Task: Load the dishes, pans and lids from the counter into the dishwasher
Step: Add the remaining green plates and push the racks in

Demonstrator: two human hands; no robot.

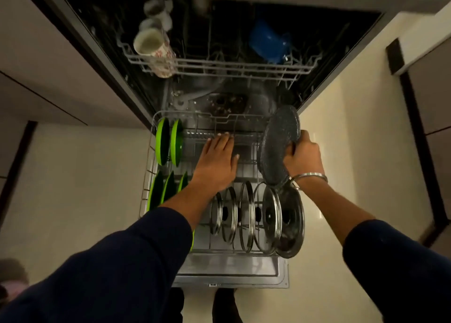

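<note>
The dishwasher's lower rack (148, 152) is pulled out below me. My right hand (302, 155) grips a grey speckled pan (280, 144) by its edge, held upright over the rack's right side. My left hand (217, 161) rests flat on the rack's tines near the middle, fingers straight. Several glass lids (246, 215) with steel rims stand on edge in the front row. Green plates (169, 143) stand at the rack's left, with more green plates (161, 191) nearer me.
The upper rack (219, 66) holds white mugs (151, 44) at left and a blue cup (271, 42) at right. The open door (231, 269) lies flat under the rack. Pale floor lies on both sides, and cabinets flank the machine.
</note>
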